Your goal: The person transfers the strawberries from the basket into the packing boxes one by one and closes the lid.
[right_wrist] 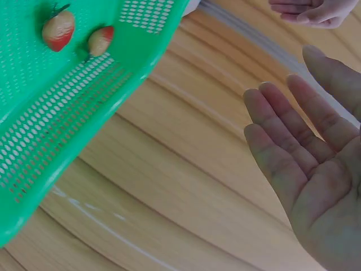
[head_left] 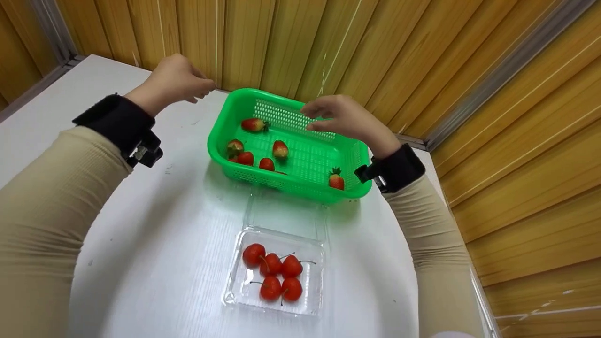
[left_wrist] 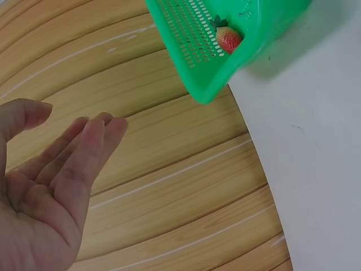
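Note:
My left hand (head_left: 176, 82) is raised beyond the left end of a green basket (head_left: 293, 180), its fingers relaxed and holding nothing. In the left wrist view the thumb of that hand (left_wrist: 62, 180) stands apart from the fingers. Over the basket's back right side hovers my right hand (head_left: 350, 119), also bare of any object, with loosely extended fingers in the right wrist view. Several strawberries lie in the basket, among them one at the back left (head_left: 253, 125) and another near the front right corner (head_left: 336, 180). The front wall partly hides some.
In front of the basket sits a clear plastic clamshell box (head_left: 312, 300), its lid (head_left: 286, 216) folded open toward the basket. Several red cherries with stems (head_left: 271, 288) lie inside. Wood-patterned panels (head_left: 291, 47) border the white table (head_left: 155, 244) behind and on the right.

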`<action>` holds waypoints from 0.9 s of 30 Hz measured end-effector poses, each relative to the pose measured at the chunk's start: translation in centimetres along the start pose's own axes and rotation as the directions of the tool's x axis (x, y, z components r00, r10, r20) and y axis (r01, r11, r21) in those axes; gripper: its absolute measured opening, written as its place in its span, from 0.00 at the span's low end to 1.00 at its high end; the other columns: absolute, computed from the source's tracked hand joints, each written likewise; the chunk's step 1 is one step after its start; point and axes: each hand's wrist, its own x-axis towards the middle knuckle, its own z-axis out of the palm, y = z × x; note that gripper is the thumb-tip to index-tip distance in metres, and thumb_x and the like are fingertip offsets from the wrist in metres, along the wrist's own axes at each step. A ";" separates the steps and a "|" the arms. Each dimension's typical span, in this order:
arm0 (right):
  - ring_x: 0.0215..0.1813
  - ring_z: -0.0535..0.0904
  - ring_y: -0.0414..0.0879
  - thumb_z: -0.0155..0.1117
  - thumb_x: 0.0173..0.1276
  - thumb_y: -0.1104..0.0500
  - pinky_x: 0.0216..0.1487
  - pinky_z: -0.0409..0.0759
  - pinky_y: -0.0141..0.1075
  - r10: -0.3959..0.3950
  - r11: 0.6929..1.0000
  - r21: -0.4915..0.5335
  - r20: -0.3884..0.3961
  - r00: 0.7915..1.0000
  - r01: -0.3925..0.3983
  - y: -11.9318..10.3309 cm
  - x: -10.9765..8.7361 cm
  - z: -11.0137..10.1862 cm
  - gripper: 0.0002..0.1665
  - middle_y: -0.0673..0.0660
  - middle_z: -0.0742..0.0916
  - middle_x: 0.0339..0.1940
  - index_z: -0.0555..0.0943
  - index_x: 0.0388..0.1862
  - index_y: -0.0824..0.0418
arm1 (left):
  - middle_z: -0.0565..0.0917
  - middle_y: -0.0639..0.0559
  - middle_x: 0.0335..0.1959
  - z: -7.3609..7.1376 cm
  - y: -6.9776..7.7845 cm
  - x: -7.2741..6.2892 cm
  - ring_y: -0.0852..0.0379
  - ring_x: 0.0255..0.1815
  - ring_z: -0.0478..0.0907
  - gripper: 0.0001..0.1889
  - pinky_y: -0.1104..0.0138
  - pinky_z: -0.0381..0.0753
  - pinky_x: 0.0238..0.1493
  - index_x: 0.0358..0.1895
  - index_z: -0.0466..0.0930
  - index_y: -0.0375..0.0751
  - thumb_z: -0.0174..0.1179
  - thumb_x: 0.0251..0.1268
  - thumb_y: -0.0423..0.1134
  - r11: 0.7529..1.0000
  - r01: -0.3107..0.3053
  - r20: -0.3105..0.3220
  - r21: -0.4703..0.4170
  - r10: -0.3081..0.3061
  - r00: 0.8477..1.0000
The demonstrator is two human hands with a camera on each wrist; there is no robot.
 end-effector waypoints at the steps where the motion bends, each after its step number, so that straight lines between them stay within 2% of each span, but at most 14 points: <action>1: 0.63 0.84 0.57 0.69 0.71 0.61 0.68 0.80 0.49 0.019 1.000 0.005 0.002 1.000 -0.019 0.3 0.5 0.2 0.22 0.65 0.87 0.59 0.82 0.62 0.66 | 0.86 0.58 0.23 0.0 -0.2 0.4 0.71 0.20 0.79 0.19 0.78 0.83 0.28 0.42 0.89 0.27 0.57 0.69 0.42 1.000 0.010 0.000 -0.013 -0.010 1.000; 5: 0.63 0.83 0.57 0.67 0.73 0.61 0.67 0.80 0.48 0.069 0.997 0.037 -0.001 0.998 -0.069 1.7 2.6 1.1 0.22 0.67 0.87 0.59 0.81 0.64 0.65 | 0.84 0.61 0.22 0.3 -1.2 1.5 0.70 0.21 0.79 0.21 0.78 0.82 0.27 0.51 0.85 0.22 0.59 0.69 0.40 0.998 0.050 0.023 -0.027 -0.050 0.998; 12: 0.63 0.83 0.58 0.66 0.73 0.61 0.67 0.80 0.48 0.098 0.992 0.083 -0.004 0.995 -0.097 3.4 5.4 2.2 0.22 0.69 0.86 0.60 0.81 0.64 0.66 | 0.80 0.63 0.15 1.2 -2.5 2.8 0.67 0.19 0.78 0.15 0.78 0.78 0.24 0.42 0.88 0.25 0.64 0.67 0.38 0.993 0.116 0.038 -0.012 -0.116 0.993; 17: 0.64 0.82 0.60 0.66 0.73 0.61 0.68 0.80 0.48 0.104 0.990 0.090 0.037 0.994 -0.107 4.4 6.7 3.4 0.23 0.70 0.86 0.60 0.80 0.64 0.67 | 0.81 0.61 0.17 2.8 -2.2 3.5 0.65 0.22 0.78 0.17 0.76 0.77 0.26 0.50 0.86 0.24 0.64 0.67 0.37 0.993 0.116 0.054 0.027 -0.117 0.992; 21: 0.66 0.81 0.60 0.65 0.74 0.61 0.68 0.80 0.48 0.121 0.986 0.105 0.072 0.990 -0.128 5.4 7.4 4.5 0.24 0.71 0.85 0.61 0.79 0.66 0.68 | 0.81 0.55 0.19 4.4 -1.7 3.6 0.59 0.26 0.78 0.15 0.71 0.76 0.28 0.46 0.87 0.24 0.65 0.66 0.36 0.988 0.087 0.029 0.126 -0.091 0.995; 23: 0.67 0.80 0.60 0.65 0.74 0.61 0.69 0.79 0.48 0.138 0.983 0.108 0.084 0.987 -0.147 5.9 7.7 5.1 0.24 0.70 0.85 0.62 0.78 0.67 0.67 | 0.84 0.47 0.24 5.2 -1.6 3.7 0.54 0.30 0.78 0.15 0.66 0.78 0.31 0.44 0.87 0.23 0.66 0.65 0.36 0.979 0.078 0.003 0.187 -0.080 0.997; 27: 0.67 0.80 0.60 0.65 0.74 0.62 0.68 0.80 0.48 0.152 0.980 0.112 0.104 0.983 -0.164 6.5 8.2 6.2 0.24 0.69 0.84 0.63 0.79 0.66 0.67 | 0.85 0.40 0.29 6.0 -1.8 3.6 0.50 0.31 0.79 0.16 0.64 0.78 0.33 0.43 0.85 0.21 0.69 0.63 0.36 0.966 0.087 -0.010 0.242 -0.087 0.996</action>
